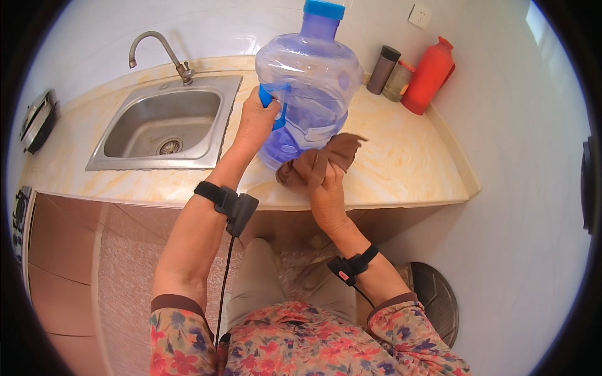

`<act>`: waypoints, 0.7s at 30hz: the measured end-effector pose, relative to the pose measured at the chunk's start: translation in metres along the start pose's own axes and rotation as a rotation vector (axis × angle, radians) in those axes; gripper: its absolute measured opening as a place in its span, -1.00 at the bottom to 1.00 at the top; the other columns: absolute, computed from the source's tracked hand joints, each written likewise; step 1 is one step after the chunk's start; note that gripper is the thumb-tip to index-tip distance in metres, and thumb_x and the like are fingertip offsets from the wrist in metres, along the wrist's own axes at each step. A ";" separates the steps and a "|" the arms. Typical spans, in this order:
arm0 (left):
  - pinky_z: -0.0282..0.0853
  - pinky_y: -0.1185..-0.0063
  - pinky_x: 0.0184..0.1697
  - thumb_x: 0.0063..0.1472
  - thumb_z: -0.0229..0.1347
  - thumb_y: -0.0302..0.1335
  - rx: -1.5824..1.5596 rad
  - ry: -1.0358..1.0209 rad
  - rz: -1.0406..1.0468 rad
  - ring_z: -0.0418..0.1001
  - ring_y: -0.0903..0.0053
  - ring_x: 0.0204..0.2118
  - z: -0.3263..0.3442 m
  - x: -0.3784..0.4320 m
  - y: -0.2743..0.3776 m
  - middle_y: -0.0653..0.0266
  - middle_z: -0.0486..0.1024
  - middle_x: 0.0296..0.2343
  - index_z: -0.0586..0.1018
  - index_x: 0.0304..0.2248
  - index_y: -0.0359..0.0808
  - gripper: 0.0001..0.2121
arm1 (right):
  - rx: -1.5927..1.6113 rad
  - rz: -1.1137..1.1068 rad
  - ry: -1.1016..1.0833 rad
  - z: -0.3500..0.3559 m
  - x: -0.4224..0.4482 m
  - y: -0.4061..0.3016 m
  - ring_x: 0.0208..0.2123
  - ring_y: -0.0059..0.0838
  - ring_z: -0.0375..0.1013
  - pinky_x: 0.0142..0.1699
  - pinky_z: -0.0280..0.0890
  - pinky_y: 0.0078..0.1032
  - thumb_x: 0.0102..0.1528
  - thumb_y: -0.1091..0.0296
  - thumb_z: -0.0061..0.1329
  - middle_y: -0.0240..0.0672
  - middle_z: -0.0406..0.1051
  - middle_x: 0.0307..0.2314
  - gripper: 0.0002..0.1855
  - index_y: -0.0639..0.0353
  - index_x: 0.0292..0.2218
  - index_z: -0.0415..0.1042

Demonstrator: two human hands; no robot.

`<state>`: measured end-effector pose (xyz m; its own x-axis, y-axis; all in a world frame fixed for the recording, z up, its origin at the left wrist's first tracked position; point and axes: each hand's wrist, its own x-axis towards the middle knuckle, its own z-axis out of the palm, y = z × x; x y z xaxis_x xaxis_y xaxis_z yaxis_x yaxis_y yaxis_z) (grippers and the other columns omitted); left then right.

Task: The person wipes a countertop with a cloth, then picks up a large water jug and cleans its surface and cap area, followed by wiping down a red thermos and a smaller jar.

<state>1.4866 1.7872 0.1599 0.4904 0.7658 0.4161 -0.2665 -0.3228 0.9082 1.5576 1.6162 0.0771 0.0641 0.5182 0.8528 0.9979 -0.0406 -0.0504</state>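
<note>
A large clear blue plastic water jug with a blue cap stands at the top centre, on the marbled countertop. My left hand grips the blue handle on the jug's left side. Bunched in my right hand is a brown cloth, held against the lower front of the jug near the counter's front edge. The cloth hides part of the jug's base and some of my right fingers.
Left of the jug is a steel sink with a curved faucet. A dark tumbler, a glass jar and a red thermos flask stand at the back right. A metal pan sits far left.
</note>
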 end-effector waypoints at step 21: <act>0.29 0.56 -0.36 0.14 -0.04 -0.42 -0.057 -0.041 0.028 0.34 0.55 -0.45 0.008 -0.013 0.002 0.20 0.39 -0.53 0.30 -0.35 -0.39 -0.80 | -0.229 -0.256 0.176 -0.054 0.119 -0.003 -0.32 -0.31 0.27 -0.29 0.17 -0.44 -0.23 0.47 -0.03 -0.34 0.27 -0.41 -0.70 0.09 -0.33 0.43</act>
<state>1.4862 1.7725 0.1563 0.5154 0.7328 0.4442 -0.3271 -0.3109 0.8924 1.5622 1.6324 0.2068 -0.2094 0.3825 0.8999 0.9524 -0.1286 0.2762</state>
